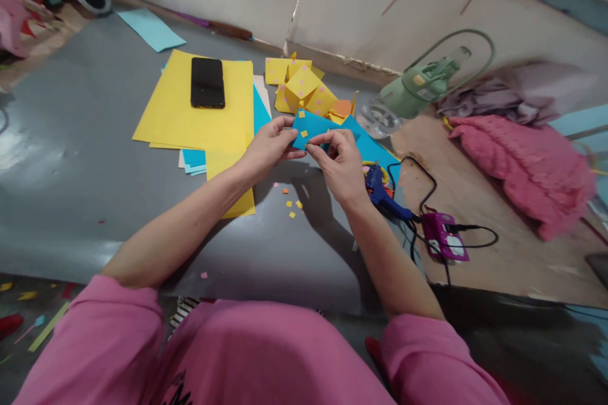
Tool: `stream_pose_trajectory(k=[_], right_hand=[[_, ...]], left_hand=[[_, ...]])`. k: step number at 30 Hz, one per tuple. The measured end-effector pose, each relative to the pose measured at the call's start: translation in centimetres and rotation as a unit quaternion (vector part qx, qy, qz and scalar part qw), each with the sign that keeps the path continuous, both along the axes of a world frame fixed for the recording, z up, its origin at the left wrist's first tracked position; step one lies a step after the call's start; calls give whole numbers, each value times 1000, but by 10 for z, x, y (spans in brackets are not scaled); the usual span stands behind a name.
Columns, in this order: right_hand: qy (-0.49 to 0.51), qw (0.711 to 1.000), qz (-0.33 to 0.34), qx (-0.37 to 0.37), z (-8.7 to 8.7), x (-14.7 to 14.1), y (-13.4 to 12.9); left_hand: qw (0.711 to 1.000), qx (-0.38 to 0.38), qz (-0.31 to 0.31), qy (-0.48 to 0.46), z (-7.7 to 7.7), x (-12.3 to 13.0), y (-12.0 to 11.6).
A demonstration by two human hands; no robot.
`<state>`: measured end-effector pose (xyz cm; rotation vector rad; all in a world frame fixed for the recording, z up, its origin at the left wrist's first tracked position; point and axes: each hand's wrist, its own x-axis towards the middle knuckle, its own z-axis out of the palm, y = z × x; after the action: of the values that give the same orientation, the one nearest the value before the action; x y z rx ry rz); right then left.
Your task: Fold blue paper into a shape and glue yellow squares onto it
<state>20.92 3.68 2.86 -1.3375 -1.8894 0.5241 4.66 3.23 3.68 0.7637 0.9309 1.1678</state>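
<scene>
My left hand (272, 147) is closed on the left end of a blue paper piece (315, 122), thumb on top and fingers beneath. Small yellow squares (304, 133) dot the paper's face. At its near edge my right hand (339, 161) pinches thumb and forefinger together, with a speck of yellow paper at the tips. Below the hands, loose yellow squares (292, 214) and an orange square (285, 190) lie on the grey table. Behind the paper stand folded yellow shapes with pink dots (304, 83).
Left are yellow sheets (166, 111) with a black phone (208, 83) on top. Right of my hands lie a blue glue gun (382, 193), its black cord and a purple power box (443, 237). A green bottle (418, 85) and pink cloth (522, 164) are farther right.
</scene>
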Motion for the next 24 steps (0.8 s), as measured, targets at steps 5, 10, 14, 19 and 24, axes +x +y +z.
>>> stream_pose_trajectory(k=[5,10,14,19,24], right_hand=[[76,997,-7,-7,2,2,-2],[81,995,-18,-61,5,9,-2],[48,989,12,-140,2,9,-1],[59,992,25,-105,-1,6,-3],[10,997,26,-78,3,5,-7]], left_hand=[[1000,0,5,-2,0,-1,0],[1000,6,24,-13,-2,-1,1],[999,14,30,-24,-6,0,2],[999,31,12,-25,-9,-2,2],[999,31,14,-18,-11,-2,3]])
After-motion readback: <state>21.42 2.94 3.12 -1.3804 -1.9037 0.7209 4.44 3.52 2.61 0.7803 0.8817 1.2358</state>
